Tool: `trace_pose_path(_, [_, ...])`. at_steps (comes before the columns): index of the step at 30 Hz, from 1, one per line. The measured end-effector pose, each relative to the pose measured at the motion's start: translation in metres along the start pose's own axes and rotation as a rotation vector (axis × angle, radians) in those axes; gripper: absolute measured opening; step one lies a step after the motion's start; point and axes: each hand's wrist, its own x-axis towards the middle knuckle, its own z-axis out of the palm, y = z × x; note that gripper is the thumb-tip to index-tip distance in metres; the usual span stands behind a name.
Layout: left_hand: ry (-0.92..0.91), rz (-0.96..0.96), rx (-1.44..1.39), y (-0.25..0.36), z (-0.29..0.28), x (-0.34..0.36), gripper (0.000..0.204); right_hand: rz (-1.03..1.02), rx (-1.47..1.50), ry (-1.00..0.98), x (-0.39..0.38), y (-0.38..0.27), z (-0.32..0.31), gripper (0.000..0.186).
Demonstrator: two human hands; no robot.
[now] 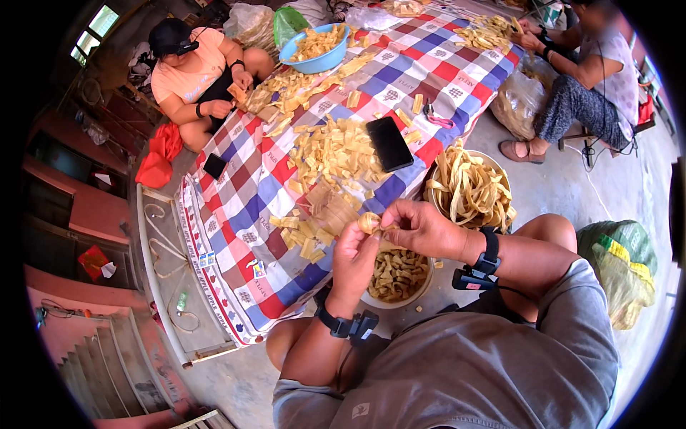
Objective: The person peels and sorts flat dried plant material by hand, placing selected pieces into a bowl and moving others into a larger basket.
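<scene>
One short printed word repeated across the checked tablecloth (282, 284) and along its edge. Pale lettering on the peach shirt (191, 68) was too blurred; the grey shirt (471, 357) bore a small, unreadable mark (360, 410).

From the wearer's head, one fisheye view looks steeply down, close above the hands (425, 230) near mid-frame, across the table (246, 193) toward twelve o'clock, torso (457, 372) at five.
</scene>
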Motion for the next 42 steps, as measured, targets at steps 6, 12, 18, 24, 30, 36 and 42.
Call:
trace_pose_path(6, [-0.024, -0.08, -0.024, 0.005, -0.001, 0.0, 0.026, -0.013, 0.002, -0.003, -0.002, 0.004, 0.005, 0.012])
trace_pose_path(12, [-0.101, -0.097, 0.07, 0.01, 0.0, 0.0, 0.028, 0.086, 0.27, 0.024, 0.001, 0.008, 0.0, 0.02])
trace_pose_path(18, [-0.093, -0.023, 0.256, 0.004, -0.001, -0.003, 0.025, 0.098, 0.308, 0.01, -0.003, 0.002, -0.005, 0.021])
trace_pose_path(24, [-0.123, -0.006, 0.391, 0.004, -0.003, -0.002, 0.019, -0.048, 0.037, 0.022, -0.004, 0.01, -0.007, 0.028])
trace_pose_path(30, [-0.25, -0.089, 0.158, -0.007, -0.002, 0.001, 0.023, -0.036, -0.034, -0.111, 0.004, -0.002, -0.023, 0.036])
trace_pose_path(36, [-0.237, -0.308, 0.0, 0.009, 0.0, 0.0, 0.025, -0.033, 0.041, -0.126, 0.006, 0.005, -0.018, 0.039])
trace_pose_path(42, [-0.099, -0.319, -0.021, 0.011, -0.005, -0.002, 0.02, -0.177, -0.128, -0.068, -0.003, 0.001, -0.005, 0.043])
